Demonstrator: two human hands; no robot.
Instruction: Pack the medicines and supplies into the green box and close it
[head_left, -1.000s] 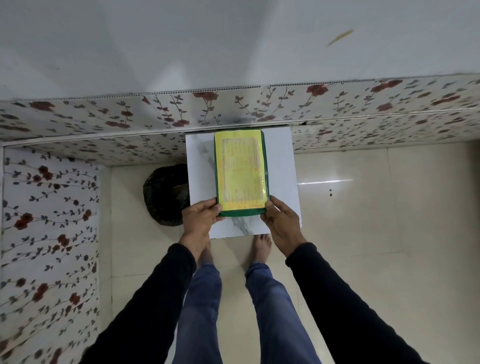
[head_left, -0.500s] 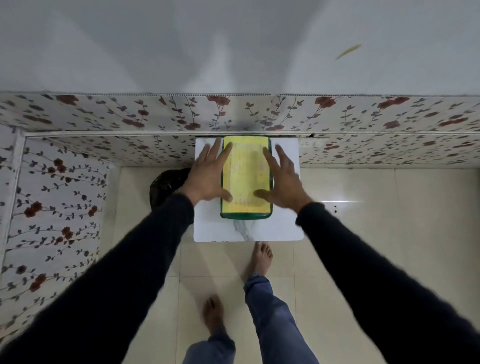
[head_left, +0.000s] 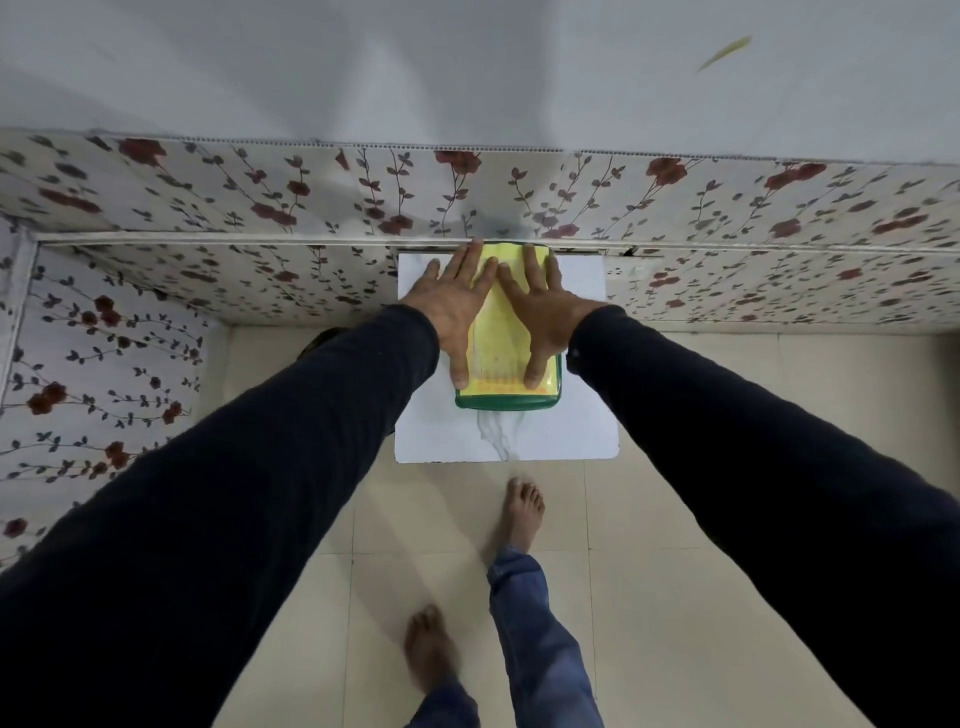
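Note:
The green box (head_left: 509, 401) lies shut on the small white marble-top table (head_left: 571, 415), its yellow printed lid facing up. My left hand (head_left: 457, 312) lies flat on the left half of the lid, fingers spread toward the wall. My right hand (head_left: 545, 312) lies flat on the right half, fingers spread the same way. Both thumbs point back toward the box's near green edge. No medicines or supplies show outside the box.
The table stands against a wall with floral-patterned panels (head_left: 311, 197). A dark bag (head_left: 317, 340) on the floor left of the table is mostly hidden by my left sleeve. My bare feet (head_left: 522, 514) stand on the cream floor tiles, one stepped back.
My hands left the box's near corners and now press flat on top of the lid, reaching farther toward the wall. I have stepped back, arms stretched out.

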